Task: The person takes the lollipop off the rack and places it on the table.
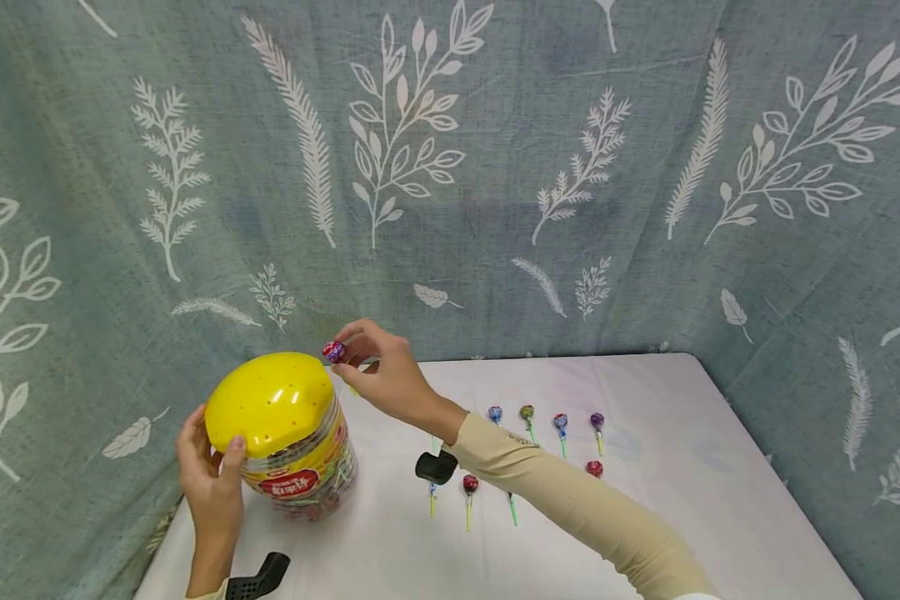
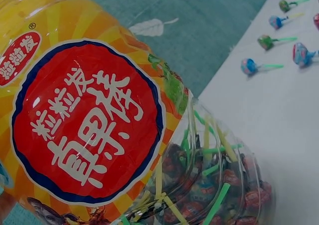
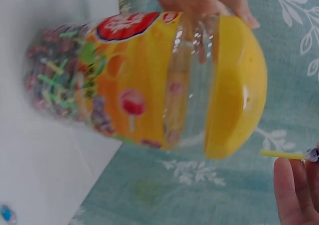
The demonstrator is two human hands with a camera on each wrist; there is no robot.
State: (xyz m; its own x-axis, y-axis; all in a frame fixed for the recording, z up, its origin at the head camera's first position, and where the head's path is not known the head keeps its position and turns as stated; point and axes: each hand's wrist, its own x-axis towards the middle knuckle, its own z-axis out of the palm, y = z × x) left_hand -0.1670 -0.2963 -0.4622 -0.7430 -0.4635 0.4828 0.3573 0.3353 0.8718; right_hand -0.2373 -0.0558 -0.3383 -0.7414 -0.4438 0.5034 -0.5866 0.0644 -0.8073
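Note:
A clear plastic candy jar point(image 1: 333, 454) with a domed yellow lid point(image 1: 270, 400) and a yellow-and-red label stands at the table's left side. My left hand point(image 1: 213, 479) grips it near the lid, thumb in front and fingers round the far left side. In the left wrist view the jar's label point(image 2: 89, 120) hides most of that hand. Beside the lid, my right hand point(image 1: 393, 375) pinches a lollipop point(image 1: 334, 352) with a red-and-purple wrapper. Its yellow stick point(image 3: 281, 155) shows in the right wrist view. More lollipops point(image 3: 52, 80) fill the jar's lower part.
Several wrapped lollipops lie in rows on the white tabletop point(image 1: 390, 558), among them a purple one point(image 1: 597, 422) and a red one point(image 1: 470, 483). My right forearm passes over part of them. A grey-green leaf-patterned curtain point(image 1: 465, 275) hangs behind the table.

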